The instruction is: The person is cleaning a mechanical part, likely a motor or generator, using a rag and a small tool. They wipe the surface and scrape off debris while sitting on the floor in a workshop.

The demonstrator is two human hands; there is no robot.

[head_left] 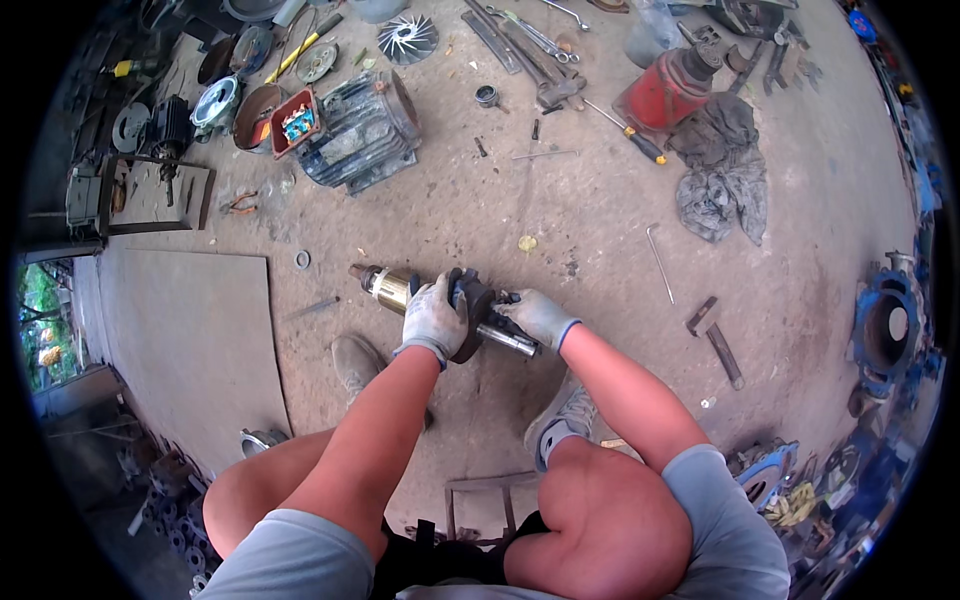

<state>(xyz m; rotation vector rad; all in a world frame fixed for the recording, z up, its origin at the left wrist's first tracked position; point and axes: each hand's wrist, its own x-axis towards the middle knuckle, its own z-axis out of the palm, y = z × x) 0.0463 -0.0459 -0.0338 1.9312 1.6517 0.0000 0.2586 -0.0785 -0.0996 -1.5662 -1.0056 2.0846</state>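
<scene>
Low above the floor between my shoes is a motor rotor point(390, 290) with a bright metal body. A dark round end cover point(467, 343) sits around it, and a shiny shaft point(512, 339) sticks out to the right. My left hand point(437, 317), in a grey-white work glove, is wrapped round the rotor beside the cover. Also gloved, my right hand point(540, 318) is at the cover's right side, above the shaft. Its fingers are bent together at a small dark part whose kind I cannot make out.
A motor housing point(360, 130) with an open red terminal box lies at the upper left. Further right are a hammer point(560, 90), a screwdriver point(640, 145), a red bottle jack point(665, 88) and a dark rag point(725, 170). A flat sheet point(200, 340) covers the floor at left.
</scene>
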